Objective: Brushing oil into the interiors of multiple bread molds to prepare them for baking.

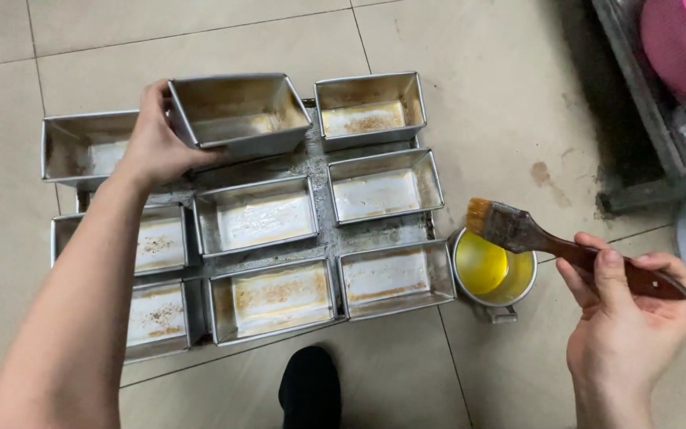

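On tiled floor, left hand [155,143] gripping tilted loaf tin [240,113] rim, right hand [625,318] clasping brush [553,245]

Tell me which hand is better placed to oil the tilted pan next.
Right, likely. The right hand holds the brush, its bristles just above the bowl of yellow oil. The left hand is busy gripping the raised loaf pan, tilted toward the camera, so it looks better suited to steadying.
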